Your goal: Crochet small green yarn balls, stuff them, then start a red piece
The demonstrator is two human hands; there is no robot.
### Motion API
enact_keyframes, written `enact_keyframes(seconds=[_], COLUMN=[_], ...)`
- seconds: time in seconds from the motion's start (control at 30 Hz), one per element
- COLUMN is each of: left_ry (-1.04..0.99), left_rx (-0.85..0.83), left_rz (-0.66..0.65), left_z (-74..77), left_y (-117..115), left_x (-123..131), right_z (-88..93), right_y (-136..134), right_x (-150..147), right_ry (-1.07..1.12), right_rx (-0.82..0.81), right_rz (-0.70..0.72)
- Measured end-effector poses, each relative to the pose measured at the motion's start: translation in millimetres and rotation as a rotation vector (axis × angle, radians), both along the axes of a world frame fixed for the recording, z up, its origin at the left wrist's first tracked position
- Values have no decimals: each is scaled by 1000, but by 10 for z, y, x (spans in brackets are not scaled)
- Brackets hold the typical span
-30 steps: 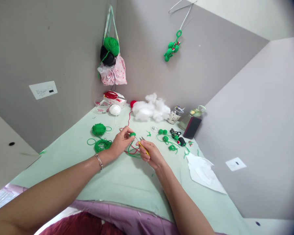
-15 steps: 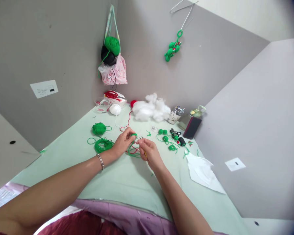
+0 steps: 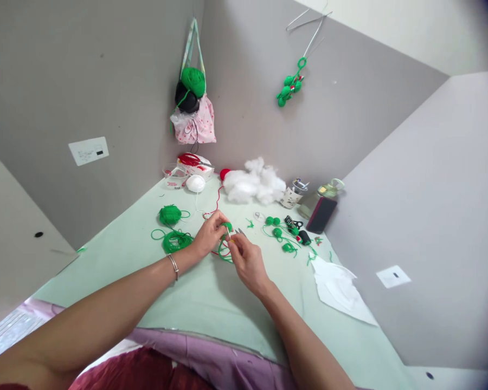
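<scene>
Head view: your left hand [image 3: 210, 235] pinches a small green yarn piece [image 3: 226, 226] over the pale green cloth-covered table [image 3: 203, 303]. Your right hand [image 3: 247, 261] grips a slim metal-shafted tool [image 3: 228, 233] at it, probably a hook, tip unclear.

Left fingers [image 3: 217, 219] pinching green yarnwork [image 3: 227, 225], right fingers [image 3: 238, 242] holding hook [image 3: 229, 233]

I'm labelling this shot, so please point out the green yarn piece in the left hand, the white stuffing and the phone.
Green yarn piece [image 3: 227, 226]: head view, on its uncovered part.
White stuffing [image 3: 252, 187]: head view, middle of the pile.
Phone [image 3: 322, 215]: head view, middle of its dark face.
</scene>
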State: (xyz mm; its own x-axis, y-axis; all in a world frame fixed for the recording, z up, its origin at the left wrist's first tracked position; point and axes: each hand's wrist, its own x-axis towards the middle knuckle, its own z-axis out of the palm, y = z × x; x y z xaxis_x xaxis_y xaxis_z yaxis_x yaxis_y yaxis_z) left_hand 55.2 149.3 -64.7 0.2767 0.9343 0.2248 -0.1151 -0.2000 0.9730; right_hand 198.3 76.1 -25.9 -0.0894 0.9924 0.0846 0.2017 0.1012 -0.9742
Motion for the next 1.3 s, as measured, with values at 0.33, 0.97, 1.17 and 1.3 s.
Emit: enact_keyframes(seconds=[0.33,0.97,1.17,1.3], left_ry=[25,-193,-192,-185], left_rx=[-21,-175,-199,-185], left_rz=[28,48,-1,27], left_z=[-54,189,165,167], left_y=[44,-164,-258,-250], left_x=[-19,17,93,88], right_z=[68,-23,-37,17], right_y=[183,233,171,157], right_x=[230,243,129,112], right_ry=[354,327,218,210], right_rx=[-375,-125,-239,-291], right_rz=[304,50,144,164])
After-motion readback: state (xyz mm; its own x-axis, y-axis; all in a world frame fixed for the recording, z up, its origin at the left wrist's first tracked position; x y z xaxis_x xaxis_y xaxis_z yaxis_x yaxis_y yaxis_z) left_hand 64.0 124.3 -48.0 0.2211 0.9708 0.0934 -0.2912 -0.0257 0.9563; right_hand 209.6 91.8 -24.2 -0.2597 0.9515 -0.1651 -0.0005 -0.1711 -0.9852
